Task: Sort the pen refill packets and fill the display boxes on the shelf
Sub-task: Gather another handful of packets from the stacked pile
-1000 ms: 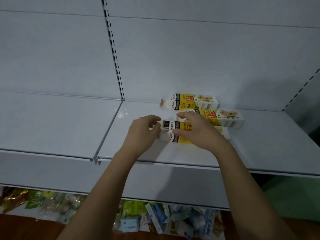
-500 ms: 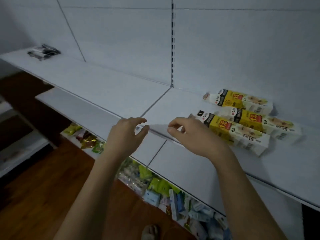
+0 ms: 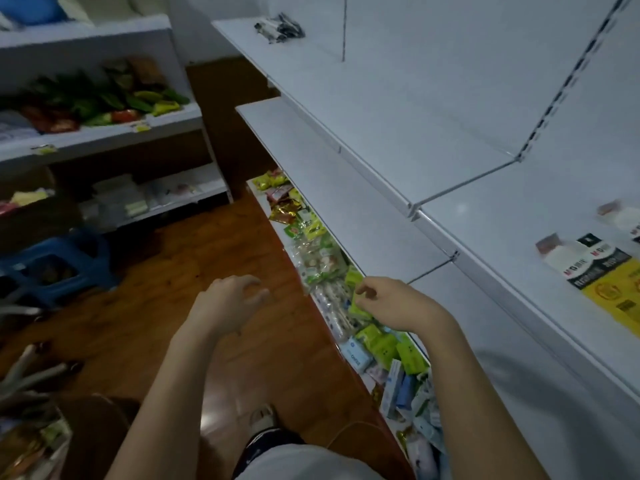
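Both hands now off the yellow-black display box, fingers loosely curled, empty.

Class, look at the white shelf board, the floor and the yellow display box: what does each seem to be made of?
White shelf board: probably painted metal, smooth with a thin folded edge. Reddish-brown floor: wood or wood-look laminate, grain and sheen. Yellow-and-white display box: likely printed cardboard, flat with sharp corners.

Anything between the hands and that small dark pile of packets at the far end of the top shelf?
Nothing visible. The left hand and right hand hang empty over the floor, and the top shelf lies bare between them and the dark pile.
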### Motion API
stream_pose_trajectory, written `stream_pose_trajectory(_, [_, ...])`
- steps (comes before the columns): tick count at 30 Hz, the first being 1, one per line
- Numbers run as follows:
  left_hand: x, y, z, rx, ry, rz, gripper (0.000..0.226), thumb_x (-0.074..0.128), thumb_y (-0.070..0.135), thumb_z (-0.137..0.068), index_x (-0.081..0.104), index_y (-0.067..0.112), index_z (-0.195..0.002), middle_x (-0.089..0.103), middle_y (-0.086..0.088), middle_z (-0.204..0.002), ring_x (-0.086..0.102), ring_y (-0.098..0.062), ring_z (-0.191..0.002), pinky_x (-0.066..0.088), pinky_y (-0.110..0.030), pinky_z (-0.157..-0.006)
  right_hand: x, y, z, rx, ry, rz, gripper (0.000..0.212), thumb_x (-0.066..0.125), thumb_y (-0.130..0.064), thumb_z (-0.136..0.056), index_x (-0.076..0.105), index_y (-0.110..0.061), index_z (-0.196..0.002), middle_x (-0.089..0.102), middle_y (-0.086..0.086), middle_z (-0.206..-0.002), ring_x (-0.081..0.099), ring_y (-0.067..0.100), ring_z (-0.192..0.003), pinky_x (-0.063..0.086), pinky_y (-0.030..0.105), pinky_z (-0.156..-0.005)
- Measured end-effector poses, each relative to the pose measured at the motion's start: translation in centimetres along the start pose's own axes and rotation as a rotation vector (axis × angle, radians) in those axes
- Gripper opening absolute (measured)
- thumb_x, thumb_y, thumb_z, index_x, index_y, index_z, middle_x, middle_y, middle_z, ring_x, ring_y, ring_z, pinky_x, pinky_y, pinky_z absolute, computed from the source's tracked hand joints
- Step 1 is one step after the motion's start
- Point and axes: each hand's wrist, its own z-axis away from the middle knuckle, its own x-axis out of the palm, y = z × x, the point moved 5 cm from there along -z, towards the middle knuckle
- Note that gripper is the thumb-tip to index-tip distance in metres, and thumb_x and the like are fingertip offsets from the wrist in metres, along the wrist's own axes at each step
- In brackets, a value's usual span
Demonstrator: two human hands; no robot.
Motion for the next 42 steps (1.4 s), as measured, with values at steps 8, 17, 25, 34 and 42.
stream_pose_trajectory(8, [0.1,-12.2,-4.1,-0.091,-0.028,0.165,0.050,0.048,0.058,-0.096,0.056,0.027,-0.134,0.059,0.001,-0.135,0.057,-0.018,-0.118,0.050,-0.043,-0.098,4.8,-6.5,-9.4,0.024,-0.069,0.019,0.019,0.051,-0.034,-0.100,0.059,-0.024,-0.113,0.060,-0.005,-0.106,0.058,0.012,-0.090,0.051,0.033,-0.081])
stream_pose_trajectory(17, [-2.8,-23.5,-11.8,-0.137,-0.070,0.193,0.048,0.048,0.061,-0.094,0.059,0.033,-0.130,0.062,0.008,-0.130,0.057,-0.018,-0.118,0.051,-0.043,-0.096,8.6,-16.1,-20.8,-0.001,-0.142,0.037,0.029,0.052,-0.036,-0.099,0.060,-0.023,-0.124,0.058,-0.009,-0.106,0.057,0.009,-0.096,0.049,0.029,-0.078])
stream_pose_trajectory(25, [-6.2,-25.9,-23.4,-0.132,-0.079,0.136,0.048,0.048,0.060,-0.095,0.058,0.032,-0.131,0.061,0.006,-0.133,0.056,-0.017,-0.120,0.051,-0.040,-0.096,6.6,-21.3,-33.6,-0.026,-0.157,0.038,0.030,0.051,-0.036,-0.099,0.058,-0.025,-0.126,0.059,-0.007,-0.116,0.058,0.014,-0.102,0.051,0.035,-0.090])
stream_pose_trajectory(34, [-15.6,-27.2,-38.6,-0.201,0.033,0.156,0.048,0.048,0.054,-0.097,0.055,0.027,-0.136,0.058,0.002,-0.136,0.055,-0.018,-0.120,0.051,-0.036,-0.093,-2.5,-28.5,-50.4,-0.144,-0.117,0.007,0.033,0.048,-0.038,-0.101,0.054,-0.024,-0.131,0.056,-0.005,-0.122,0.056,0.015,-0.106,0.048,0.031,-0.084])
stream_pose_trajectory(42, [-19.5,-30.1,-50.4,-0.210,0.010,0.155,0.047,0.048,0.057,-0.096,0.056,0.030,-0.134,0.058,0.005,-0.136,0.055,-0.017,-0.122,0.050,-0.038,-0.097,-5.2,-32.5,-61.8,-0.126,-0.210,0.024,0.034,0.050,-0.037,-0.101,0.053,-0.023,-0.132,0.058,-0.003,-0.127,0.055,0.014,-0.110,0.046,0.029,-0.084])
